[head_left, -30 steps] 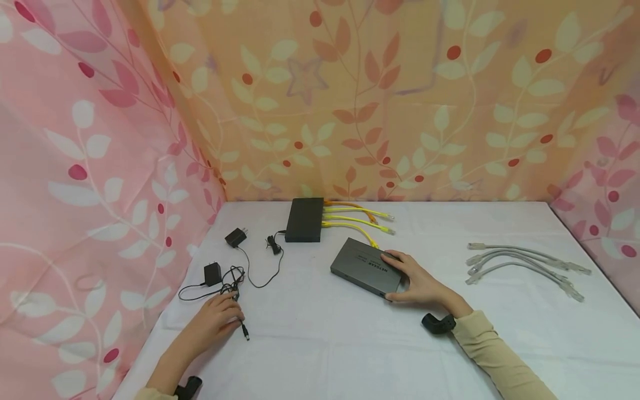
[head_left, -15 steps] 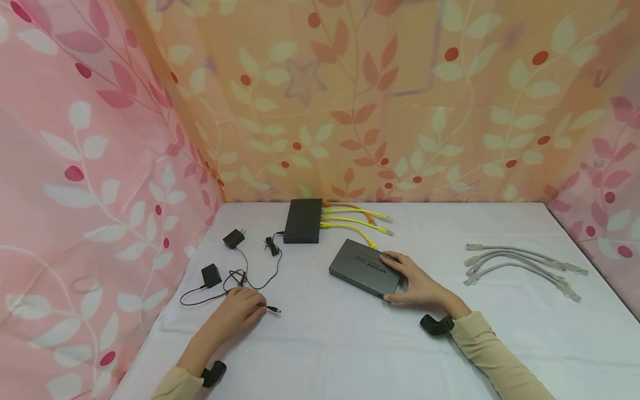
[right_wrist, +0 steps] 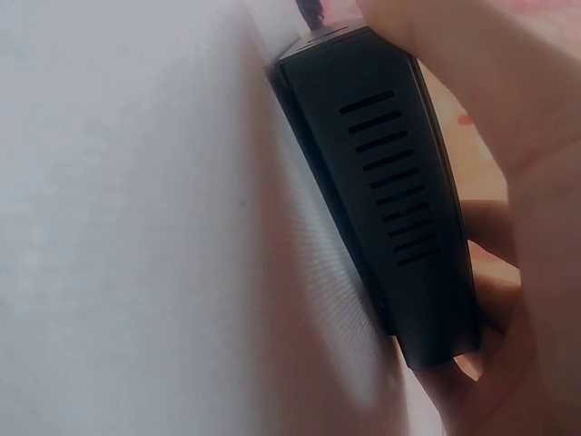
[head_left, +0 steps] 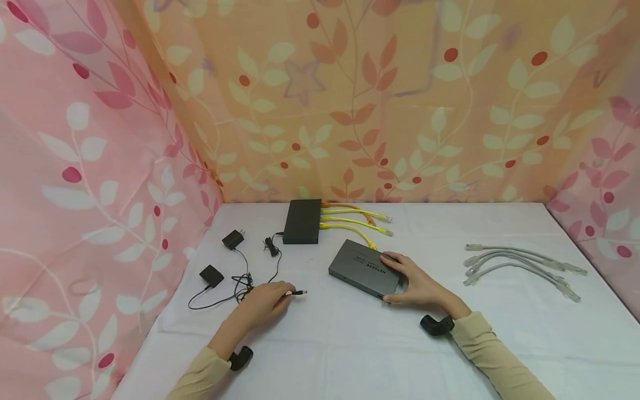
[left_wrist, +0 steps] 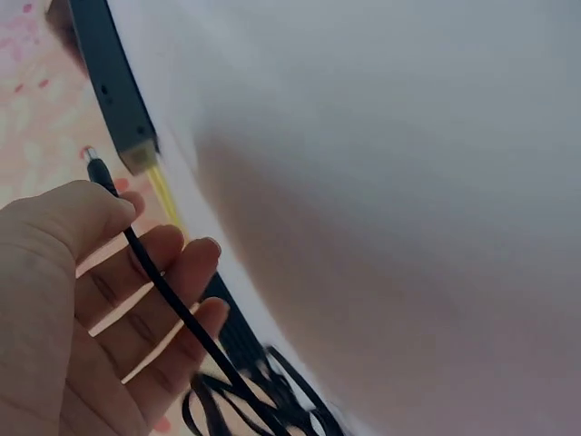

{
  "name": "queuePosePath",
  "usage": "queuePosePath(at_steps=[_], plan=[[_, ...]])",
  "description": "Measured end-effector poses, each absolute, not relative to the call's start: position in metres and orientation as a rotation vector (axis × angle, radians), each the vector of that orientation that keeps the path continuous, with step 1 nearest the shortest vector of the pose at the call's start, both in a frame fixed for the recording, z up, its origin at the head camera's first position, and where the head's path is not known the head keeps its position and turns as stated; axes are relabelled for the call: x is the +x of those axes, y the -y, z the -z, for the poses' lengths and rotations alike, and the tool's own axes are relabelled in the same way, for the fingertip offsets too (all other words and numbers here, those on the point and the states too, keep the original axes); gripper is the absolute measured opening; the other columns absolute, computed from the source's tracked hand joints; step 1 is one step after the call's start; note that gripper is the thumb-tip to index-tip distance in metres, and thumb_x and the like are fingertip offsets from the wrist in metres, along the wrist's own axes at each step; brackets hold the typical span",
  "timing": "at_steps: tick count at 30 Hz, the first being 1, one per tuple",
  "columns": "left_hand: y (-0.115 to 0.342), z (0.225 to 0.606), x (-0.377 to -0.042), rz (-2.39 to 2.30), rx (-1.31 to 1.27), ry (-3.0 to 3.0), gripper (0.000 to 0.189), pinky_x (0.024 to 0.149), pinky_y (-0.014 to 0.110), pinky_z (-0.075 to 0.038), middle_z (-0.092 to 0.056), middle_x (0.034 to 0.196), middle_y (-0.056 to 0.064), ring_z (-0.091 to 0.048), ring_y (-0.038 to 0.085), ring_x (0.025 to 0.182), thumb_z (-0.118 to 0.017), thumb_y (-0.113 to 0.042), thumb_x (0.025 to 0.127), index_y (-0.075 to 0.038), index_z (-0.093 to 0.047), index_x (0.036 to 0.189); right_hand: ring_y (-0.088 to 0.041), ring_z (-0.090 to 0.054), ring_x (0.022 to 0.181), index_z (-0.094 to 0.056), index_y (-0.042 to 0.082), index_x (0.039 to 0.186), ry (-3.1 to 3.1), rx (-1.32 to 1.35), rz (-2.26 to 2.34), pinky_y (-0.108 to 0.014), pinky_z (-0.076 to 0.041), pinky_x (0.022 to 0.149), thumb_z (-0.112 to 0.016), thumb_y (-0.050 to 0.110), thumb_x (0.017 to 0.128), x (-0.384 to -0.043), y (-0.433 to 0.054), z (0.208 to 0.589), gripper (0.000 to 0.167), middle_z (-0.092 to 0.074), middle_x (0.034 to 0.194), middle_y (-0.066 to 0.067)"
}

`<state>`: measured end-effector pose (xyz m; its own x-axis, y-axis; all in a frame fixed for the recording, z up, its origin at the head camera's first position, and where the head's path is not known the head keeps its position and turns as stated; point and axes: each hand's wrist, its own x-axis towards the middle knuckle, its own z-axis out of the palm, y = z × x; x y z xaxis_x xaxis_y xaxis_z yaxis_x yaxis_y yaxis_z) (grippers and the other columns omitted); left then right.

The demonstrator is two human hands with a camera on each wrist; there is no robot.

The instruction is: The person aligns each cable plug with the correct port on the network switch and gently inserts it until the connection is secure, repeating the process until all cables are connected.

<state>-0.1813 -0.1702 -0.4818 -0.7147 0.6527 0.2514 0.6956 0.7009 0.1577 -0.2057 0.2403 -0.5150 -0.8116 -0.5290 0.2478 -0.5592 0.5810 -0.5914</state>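
In the head view my left hand (head_left: 261,306) is over the left-middle of the table, pinching a black power cord just behind its barrel plug (head_left: 300,292). The left wrist view shows the thumb against the cord (left_wrist: 172,295), the metal plug tip (left_wrist: 88,153) pointing away. That cord runs back through a loose tangle to a black power adapter (head_left: 211,275). A grey Netgear network switch (head_left: 364,268) lies at the middle, angled. My right hand (head_left: 417,286) grips its right end, fingers on the far edge and thumb on the near corner. Vent slots (right_wrist: 390,182) show on its end in the right wrist view.
A black box (head_left: 302,221) with yellow cables (head_left: 357,220) and an orange cable stands at the back, its thin power cord leading to another adapter (head_left: 233,239). Several grey network cables (head_left: 520,260) lie at the right. Patterned cloth walls (head_left: 350,111) enclose the table.
My left hand has moved right and away from me, bringing the plug towards the switch and dragging the cord. The adapter has turned slightly. My right hand and the switch stay put.
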Motion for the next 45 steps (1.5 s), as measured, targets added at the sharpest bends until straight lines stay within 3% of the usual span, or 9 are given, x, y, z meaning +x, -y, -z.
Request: queuePosePath(at_steps=[7, 14, 21, 31, 45], plan=[[0.142, 0.480, -0.186, 0.351, -1.077, 2.745, 0.015, 0.066, 0.027, -0.051, -0.066, 0.092, -0.010, -0.060, 0.006, 0.073, -0.058, -0.020, 0.091, -0.020, -0.061, 0.105, -0.033, -0.028, 0.133, -0.035, 0.011, 0.144, 2.759, 0.927, -1.085, -0.056, -0.032, 0.098, -0.077, 0.055, 0.065, -0.204, -0.240, 0.514, 0.100, -0.027, 0.149, -0.011], [0.124, 0.482, -0.190, 0.385, -1.086, 2.807, 0.014, 0.071, 0.028, -0.051, -0.066, 0.096, -0.008, -0.062, 0.008, 0.080, -0.054, -0.021, 0.093, -0.019, -0.061, 0.106, -0.032, -0.028, 0.134, -0.035, 0.011, 0.144, 2.769, 0.918, -1.067, -0.055, -0.033, 0.099, -0.076, 0.057, 0.064, -0.205, -0.240, 0.516, 0.101, -0.028, 0.149, -0.009], [0.110, 0.485, -0.195, 0.405, -1.106, 2.835, 0.010, 0.061, 0.024, -0.045, -0.061, 0.083, -0.011, -0.048, 0.005, 0.065, -0.054, -0.024, 0.094, -0.020, -0.062, 0.099, -0.034, -0.030, 0.133, -0.035, 0.008, 0.144, 2.782, 0.889, -1.049, -0.055, -0.034, 0.098, -0.076, 0.058, 0.063, -0.204, -0.238, 0.514, 0.104, -0.029, 0.148, -0.010], [0.083, 0.486, -0.197, 0.418, -1.126, 2.835, 0.013, 0.060, 0.024, -0.043, -0.060, 0.075, -0.014, -0.047, 0.003, 0.060, -0.055, -0.031, 0.093, -0.023, -0.065, 0.092, -0.037, -0.033, 0.131, -0.035, 0.003, 0.142, 2.801, 0.820, -0.987, -0.055, -0.037, 0.096, -0.077, 0.058, 0.062, -0.198, -0.229, 0.508, 0.106, -0.031, 0.146, -0.017], [0.042, 0.480, -0.192, 0.414, -1.197, 2.845, 0.018, 0.052, 0.018, -0.038, -0.057, 0.063, -0.013, -0.044, 0.000, 0.052, -0.055, -0.032, 0.092, -0.019, -0.067, 0.087, -0.034, -0.039, 0.127, -0.037, 0.002, 0.141, 2.770, 0.682, -0.974, -0.050, -0.041, 0.093, -0.078, 0.057, 0.061, -0.191, -0.213, 0.509, 0.105, -0.035, 0.143, -0.016]])
